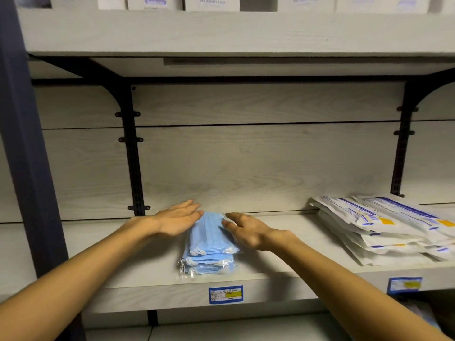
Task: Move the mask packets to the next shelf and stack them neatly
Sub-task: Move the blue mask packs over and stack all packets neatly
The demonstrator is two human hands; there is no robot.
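The masks (209, 244) sit stacked near the front edge of the shelf (147, 264), above its label (225, 294). My left hand (177, 221) and right hand (248, 231) flank the stack, fingers spread flat, gripping nothing. White pouches (384, 230) lie well right of the masks.

bare shelf (98, 254) left, white pouches (384, 232) right

left hand (177, 220): flat, fingers together, palm facing inward | right hand (248, 230): fingers spread, loosely curved | both forearms extended forward, hands near, apart, nothing gripped
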